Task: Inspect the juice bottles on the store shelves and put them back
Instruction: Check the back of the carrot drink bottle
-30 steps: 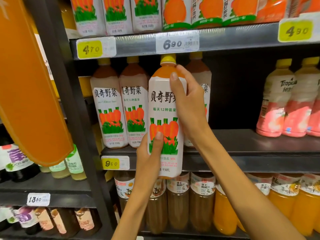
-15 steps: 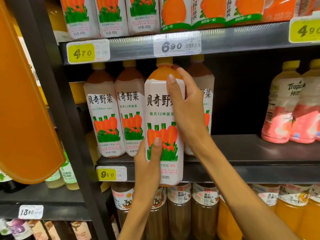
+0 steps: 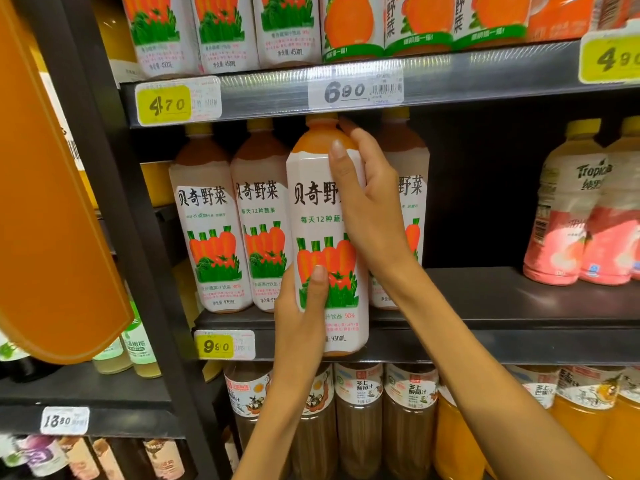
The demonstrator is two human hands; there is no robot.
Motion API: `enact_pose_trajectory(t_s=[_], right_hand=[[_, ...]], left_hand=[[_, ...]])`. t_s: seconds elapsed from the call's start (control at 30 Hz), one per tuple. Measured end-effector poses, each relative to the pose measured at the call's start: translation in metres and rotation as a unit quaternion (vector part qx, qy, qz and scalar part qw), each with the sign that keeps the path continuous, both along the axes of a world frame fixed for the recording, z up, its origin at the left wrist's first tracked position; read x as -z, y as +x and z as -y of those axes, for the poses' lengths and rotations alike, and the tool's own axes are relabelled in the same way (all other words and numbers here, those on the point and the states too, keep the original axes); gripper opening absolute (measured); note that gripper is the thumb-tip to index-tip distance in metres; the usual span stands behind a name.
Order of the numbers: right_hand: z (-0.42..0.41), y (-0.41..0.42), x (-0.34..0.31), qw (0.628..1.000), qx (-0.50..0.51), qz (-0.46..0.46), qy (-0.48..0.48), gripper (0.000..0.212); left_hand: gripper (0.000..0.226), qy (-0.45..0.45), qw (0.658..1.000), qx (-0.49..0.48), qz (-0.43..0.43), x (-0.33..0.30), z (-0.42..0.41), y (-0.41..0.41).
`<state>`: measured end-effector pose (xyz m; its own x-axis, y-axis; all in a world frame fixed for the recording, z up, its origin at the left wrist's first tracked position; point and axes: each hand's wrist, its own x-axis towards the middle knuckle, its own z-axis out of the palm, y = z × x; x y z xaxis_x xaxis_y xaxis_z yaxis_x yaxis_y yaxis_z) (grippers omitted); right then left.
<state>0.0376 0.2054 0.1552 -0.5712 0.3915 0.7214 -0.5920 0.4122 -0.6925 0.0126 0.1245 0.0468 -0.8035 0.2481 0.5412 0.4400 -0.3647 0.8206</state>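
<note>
A tall carrot juice bottle point(image 3: 322, 216) with a white label and yellow cap is upright in front of the middle shelf point(image 3: 502, 344), its base just over the shelf's front edge. My left hand point(image 3: 301, 313) grips its lower part, thumb on the carrot picture. My right hand point(image 3: 367, 202) wraps its upper right side, fingers near the shoulder. Its cap is partly hidden under the upper shelf rail point(image 3: 263, 95). Two matching bottles point(image 3: 207, 223) stand on the shelf to its left, and another point(image 3: 412, 188) stands behind my right hand.
Pink Tropicana bottles point(image 3: 571, 209) stand at the shelf's right, with a dark gap between them and the carrot bottles. Small carrot and orange bottles fill the top shelf. Brown and orange drinks line the shelf below. An orange sign point(image 3: 52, 209) hangs at left beside a black upright post point(image 3: 114, 209).
The held bottle has moved up and inward toward the shelf, its cap now tucked under the upper rail. Both hands keep their grip. The camera has shifted closer.
</note>
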Motion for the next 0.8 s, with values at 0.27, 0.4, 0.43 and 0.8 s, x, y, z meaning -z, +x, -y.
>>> enact_pose_trajectory(t_s=[0.27, 0.4, 0.43, 0.8], right_hand=[[-0.002, -0.001, 0.005, 1.000, 0.003, -0.016, 0.003, 0.043], [-0.003, -0.006, 0.003, 0.999, 0.015, -0.036, 0.011, 0.018], [-0.003, -0.008, 0.003, 0.999, 0.021, -0.040, 0.013, 0.010], [-0.002, -0.015, 0.003, 0.996, 0.047, -0.071, 0.032, 0.025]], left_hand=[[0.045, 0.000, 1.000, -0.015, -0.004, 0.000, -0.002, -0.001], [0.050, 0.014, 1.000, -0.023, 0.011, -0.003, -0.006, -0.001], [0.045, 0.016, 0.999, -0.026, 0.017, -0.003, -0.006, -0.001], [0.061, 0.016, 0.999, -0.036, 0.002, -0.001, -0.010, -0.008]])
